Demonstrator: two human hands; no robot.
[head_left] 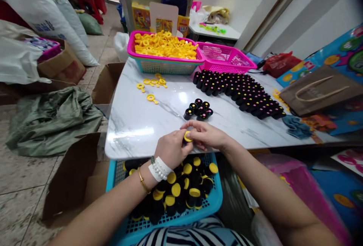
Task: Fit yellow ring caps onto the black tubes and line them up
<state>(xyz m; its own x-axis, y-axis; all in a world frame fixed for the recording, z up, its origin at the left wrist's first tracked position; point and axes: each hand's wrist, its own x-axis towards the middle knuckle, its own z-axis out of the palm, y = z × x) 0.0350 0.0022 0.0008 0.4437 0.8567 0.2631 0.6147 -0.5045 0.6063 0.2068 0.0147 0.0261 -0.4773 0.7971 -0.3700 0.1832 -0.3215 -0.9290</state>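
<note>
The left hand (172,148) curls around a small black cylinder (185,142) just over the near edge of the marble table (133,132), its fingers closed against it. A yellow ring (187,136) sits on the cylinder's end, which faces right, the long axis lying roughly level toward the right hand (205,134), whose fingertips (193,124) pinch together on the ring. Loose yellow rings (151,82) lie on the table left of the hands; rows of black cylinders (238,93) stand to their right. A blue basket (215,202) sits just below the table's edge.
</note>
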